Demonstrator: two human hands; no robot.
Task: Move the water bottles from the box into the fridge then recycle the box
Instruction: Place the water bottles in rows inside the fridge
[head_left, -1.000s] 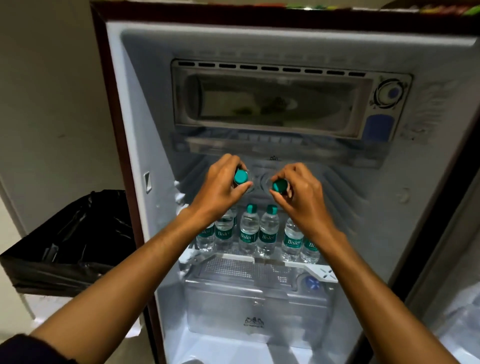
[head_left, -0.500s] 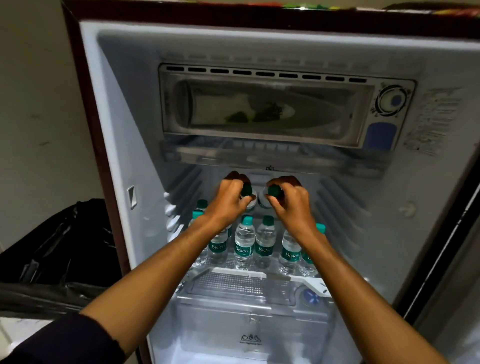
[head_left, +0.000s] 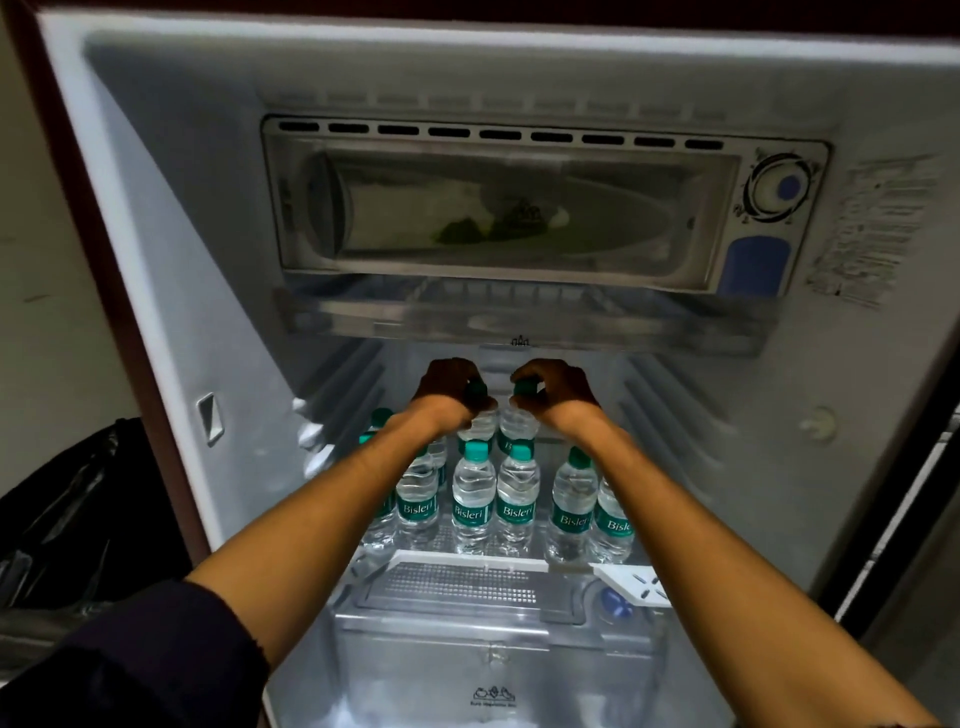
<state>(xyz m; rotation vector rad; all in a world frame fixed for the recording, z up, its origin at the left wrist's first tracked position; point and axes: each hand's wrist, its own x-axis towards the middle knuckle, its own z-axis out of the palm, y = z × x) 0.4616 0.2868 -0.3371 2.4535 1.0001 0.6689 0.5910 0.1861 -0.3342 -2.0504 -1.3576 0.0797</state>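
Clear plastic, thin-walled and light: your left hand (head_left: 451, 387) and right hand (head_left: 553, 387) each clamp a bottle by its green cap, deep in the fridge (head_left: 182, 270). The front row of bottles (head_left: 496, 501) stands below your wrists. Hold caps, bodies squash.
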